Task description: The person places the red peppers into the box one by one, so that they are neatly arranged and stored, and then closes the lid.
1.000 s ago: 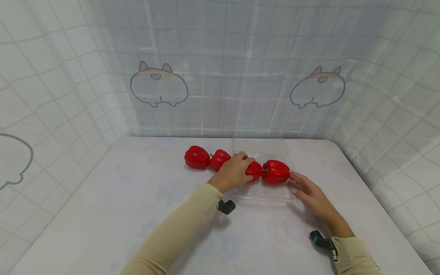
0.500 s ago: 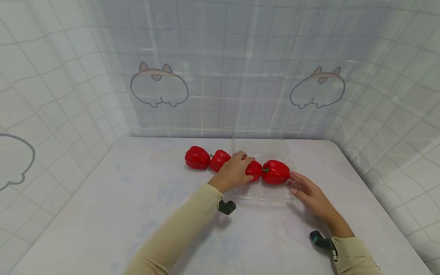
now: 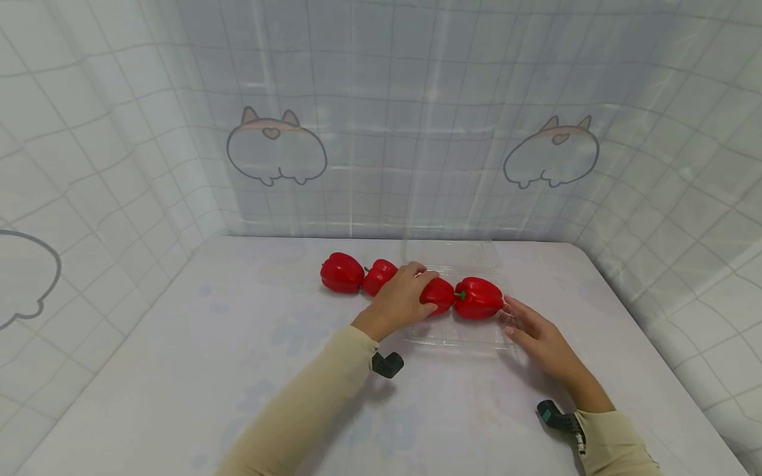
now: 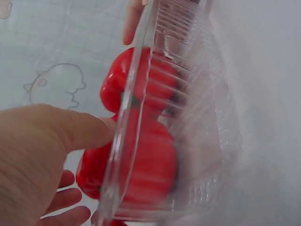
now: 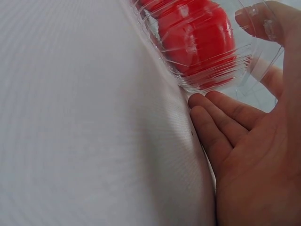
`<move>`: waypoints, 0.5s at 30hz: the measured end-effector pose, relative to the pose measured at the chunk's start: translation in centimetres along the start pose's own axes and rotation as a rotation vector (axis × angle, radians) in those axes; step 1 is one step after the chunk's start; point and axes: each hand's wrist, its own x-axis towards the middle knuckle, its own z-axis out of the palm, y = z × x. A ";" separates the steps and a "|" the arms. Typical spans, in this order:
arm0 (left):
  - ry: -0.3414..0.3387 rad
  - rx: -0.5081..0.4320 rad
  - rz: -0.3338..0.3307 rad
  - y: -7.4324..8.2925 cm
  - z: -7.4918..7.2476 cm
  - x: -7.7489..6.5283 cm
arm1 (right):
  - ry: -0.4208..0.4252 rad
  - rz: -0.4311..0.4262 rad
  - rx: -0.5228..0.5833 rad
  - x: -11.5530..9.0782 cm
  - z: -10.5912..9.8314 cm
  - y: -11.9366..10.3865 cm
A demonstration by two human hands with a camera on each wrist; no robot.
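The left hand (image 3: 395,301), fingers apart, straddles a red pepper (image 3: 439,295). The right hand's (image 3: 540,338) straight fingers touch the clear container (image 3: 452,332).

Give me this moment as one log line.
left hand: holds pepper | right hand: at box right end | box: open, two peppers inside | table: two peppers left of box

White table (image 3: 464,423), clear box (image 3: 455,334), two peppers (image 3: 342,272) beside

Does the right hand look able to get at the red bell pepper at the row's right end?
Likely yes, from above, where the pepper looks uncovered. Sideways, the clear plastic container puts a wall before three fingers of the right hand.
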 end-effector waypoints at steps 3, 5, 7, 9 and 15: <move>0.057 -0.028 0.024 -0.6 -0.2 -0.6 | 0.000 0.009 -0.006 0.1 0.0 0.0; 0.105 -0.037 0.039 -1.0 -0.3 -0.9 | 0.003 0.014 -0.003 0.0 -0.1 0.0; 0.169 -0.063 0.051 -1.5 -0.5 -1.3 | 0.006 0.017 0.002 0.0 0.0 0.0; 0.238 -0.087 0.048 -2.0 -0.7 -1.7 | 0.006 0.020 0.008 0.1 0.0 0.0; 0.423 -0.143 0.022 -3.9 -1.2 -2.7 | 0.004 0.037 0.007 0.1 -0.1 0.0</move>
